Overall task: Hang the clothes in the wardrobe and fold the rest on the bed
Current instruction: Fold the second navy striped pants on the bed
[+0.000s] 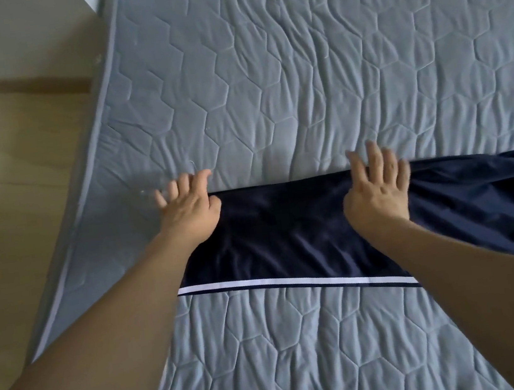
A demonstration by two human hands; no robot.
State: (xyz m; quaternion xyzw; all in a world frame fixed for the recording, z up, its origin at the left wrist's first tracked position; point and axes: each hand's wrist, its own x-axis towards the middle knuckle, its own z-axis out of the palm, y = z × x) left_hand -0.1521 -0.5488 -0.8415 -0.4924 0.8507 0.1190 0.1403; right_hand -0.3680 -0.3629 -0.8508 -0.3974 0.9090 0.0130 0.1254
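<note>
A dark navy garment lies flat across the grey quilted bed, and it continues out of the picture on the right side. A white stripe runs along its near edge. I cannot tell what kind of garment it is, perhaps trousers or shorts.

The left hand is at the far left corner of the cloth. Its thumb and first finger seem to pinch the corner, and the other fingers are spread over the mattress. The right hand is on the far edge more to the right. Its fingers are spread, and the cloth is gathered a little under the palm, but I cannot tell if it pinches the edge or only presses it.

I judge that the person is laying the garment out or starting a fold. Some things can go wrong from here. The fabric looks smooth and thin, so it may slip from the fingers if the hold is light. The part on the right is wrinkled, so a fold made now may keep these wrinkles inside. If the two hands do not move together, the stripe edge will not lie straight on the far edge.
</note>
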